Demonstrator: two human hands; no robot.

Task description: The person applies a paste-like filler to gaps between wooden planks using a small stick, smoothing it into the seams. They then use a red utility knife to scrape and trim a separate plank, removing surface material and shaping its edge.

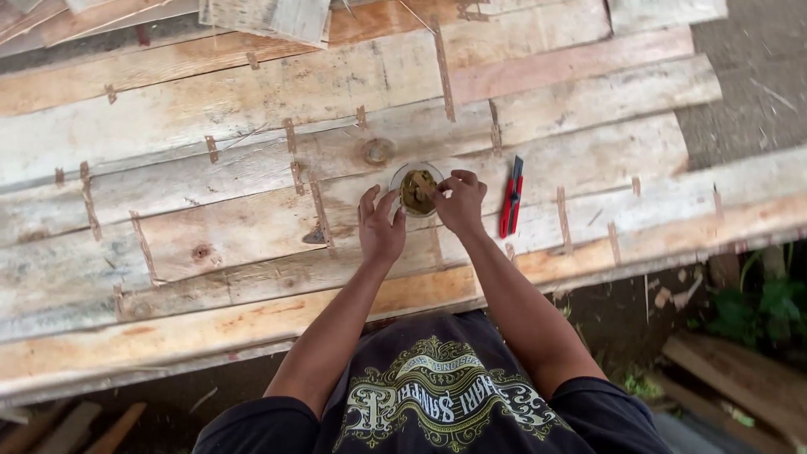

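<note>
A small clear round cup point(416, 190) holding a brownish-green paste stands on the rough wooden planks point(210, 235) in front of me. My left hand point(380, 225) rests on the planks just left of the cup, its fingers touching the cup's side. My right hand point(459, 202) is at the cup's right rim, fingertips pinched together over the paste, seemingly on a thin stick that pokes into it. A red and black utility knife point(511, 198) lies on the planks just right of my right hand.
The planks form a wide weathered surface patched with narrow brown strips point(319, 214). More boards are stacked at the top point(269, 17). The near edge drops off to dirt ground, wood scraps point(740, 370) and green plants at lower right.
</note>
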